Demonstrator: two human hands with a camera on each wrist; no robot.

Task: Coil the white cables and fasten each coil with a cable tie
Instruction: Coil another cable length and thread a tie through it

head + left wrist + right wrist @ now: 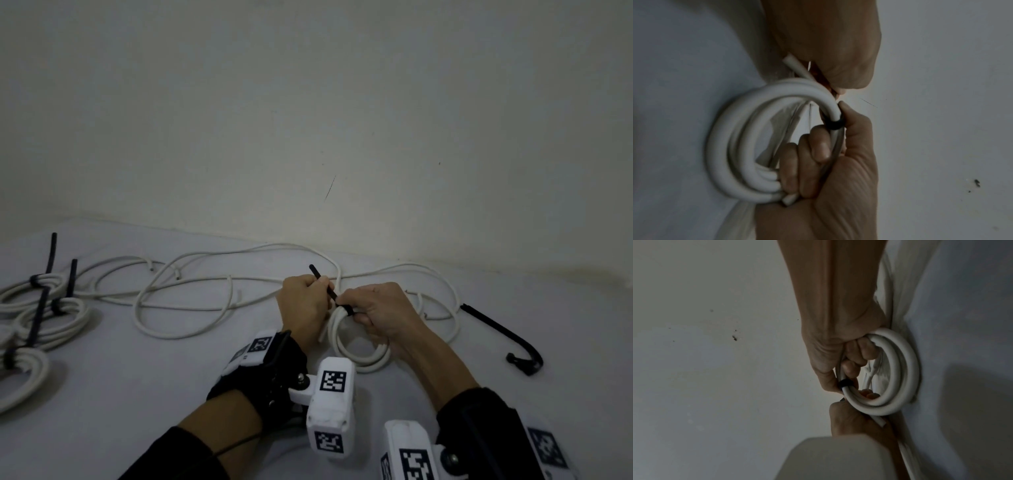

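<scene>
The coil [356,346] was held near the centre of the table [137,394], gripped by the right hand [380,315]; the cable tie [323,281] tail was pinched by the left hand [303,305]. A steady, straight pull was advised until snug.

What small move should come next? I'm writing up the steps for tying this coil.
Probably one more pull: the left hand draws the tie's tail up and away while the right hand grips the coil. The black band already circles the strands beside the right thumb, and the tail runs straight into the left fist, so snugging looks like what remains.
</scene>
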